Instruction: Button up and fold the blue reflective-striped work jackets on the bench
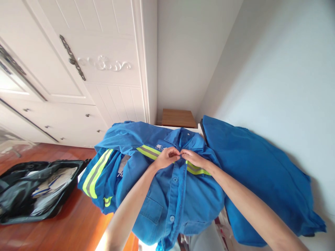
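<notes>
A blue work jacket [151, 177] with yellow-and-grey reflective bands lies spread in front of me, collar at the far end. Just below that collar, my left hand [168, 157] pinches the front placket near its upper end. My right hand [192, 158] meets it there, fingertips closed on the opposite edge of the jacket front. The fingers of both hands nearly touch, and they hide what is between them. Lower on the placket, two round blue buttons [172, 218] show. One sleeve [98, 170] with a reflective band hangs down at the left.
Blue cloth [261, 181] covers something tall against the wall on the right. At the left, an open black suitcase [62, 200] holding clothes lies on the reddish wooden floor [86, 223]. White cabinets [112, 42] stand behind, near a small brown wooden top [178, 118].
</notes>
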`<state>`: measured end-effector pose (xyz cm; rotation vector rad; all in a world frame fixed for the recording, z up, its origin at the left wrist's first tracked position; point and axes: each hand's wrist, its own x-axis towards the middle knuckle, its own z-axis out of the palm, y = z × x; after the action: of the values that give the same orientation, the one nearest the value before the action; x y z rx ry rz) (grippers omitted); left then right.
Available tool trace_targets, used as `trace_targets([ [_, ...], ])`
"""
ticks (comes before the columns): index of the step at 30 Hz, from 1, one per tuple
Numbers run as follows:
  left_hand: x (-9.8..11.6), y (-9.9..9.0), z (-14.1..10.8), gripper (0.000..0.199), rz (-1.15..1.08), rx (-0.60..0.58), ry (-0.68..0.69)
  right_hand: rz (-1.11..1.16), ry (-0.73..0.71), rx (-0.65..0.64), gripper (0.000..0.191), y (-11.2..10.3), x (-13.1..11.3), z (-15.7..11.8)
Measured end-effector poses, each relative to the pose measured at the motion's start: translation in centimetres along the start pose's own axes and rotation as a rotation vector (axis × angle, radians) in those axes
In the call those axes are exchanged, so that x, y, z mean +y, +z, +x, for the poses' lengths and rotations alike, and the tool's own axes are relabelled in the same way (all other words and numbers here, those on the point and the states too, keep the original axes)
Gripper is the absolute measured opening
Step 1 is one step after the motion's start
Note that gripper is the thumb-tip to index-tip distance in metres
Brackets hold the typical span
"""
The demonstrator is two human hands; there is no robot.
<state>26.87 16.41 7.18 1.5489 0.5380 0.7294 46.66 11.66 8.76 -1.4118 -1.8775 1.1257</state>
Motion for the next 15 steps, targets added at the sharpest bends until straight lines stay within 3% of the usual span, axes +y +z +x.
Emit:
trace_targets([
  [6,0.2,0.1,-0.1,0.027,0.193,0.03,0.032,0.187,0.023,0.028,0.029,0.5,0.5,-0.3],
  [11,-0.2,0.0,-0.1,0.017,0.362,0.083,0.067,0.32,0.018,0.149,0.042,0.8,1.1,-0.4],
  [15,-0.7,-0.1,0.0,0.013,0.407,0.048,0.133,0.266,0.026,0.1,0.037,0.9,1.1,-0.3],
])
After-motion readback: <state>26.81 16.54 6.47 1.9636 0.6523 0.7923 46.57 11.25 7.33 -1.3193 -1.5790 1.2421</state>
